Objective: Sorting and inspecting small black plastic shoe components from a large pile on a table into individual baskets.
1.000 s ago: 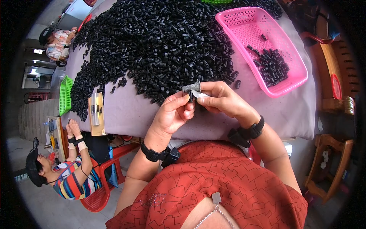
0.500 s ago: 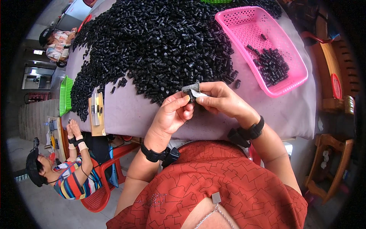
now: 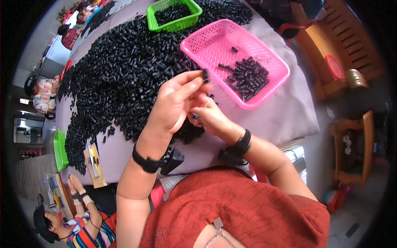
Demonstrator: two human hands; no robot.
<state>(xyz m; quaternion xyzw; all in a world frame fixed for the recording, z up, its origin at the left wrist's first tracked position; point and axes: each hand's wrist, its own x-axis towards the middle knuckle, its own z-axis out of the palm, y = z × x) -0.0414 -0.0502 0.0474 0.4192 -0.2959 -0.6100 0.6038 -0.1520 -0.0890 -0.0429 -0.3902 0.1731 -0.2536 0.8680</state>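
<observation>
A person in a rust-red patterned top pinches a small black cylindrical part (image 3: 205, 75) between the thumb and fingers of the left hand (image 3: 167, 101), raised beside the left rim of a pink perforated plastic basket (image 3: 282, 76). The right hand (image 3: 213, 118) is curled just below, near the left wrist; a bluish glint shows at its fingers, but whether it grips anything cannot be told. Loose black parts lie inside the pink basket, and a broad heap of black parts (image 3: 120, 74) covers the lavender tablecloth (image 3: 285, 120) to its left. A green basket (image 3: 178, 27) sits beyond, at the heap's far side. At lower left, a co-worker in a striped shirt (image 3: 84, 231) holds both hands together at the table's edge.
</observation>
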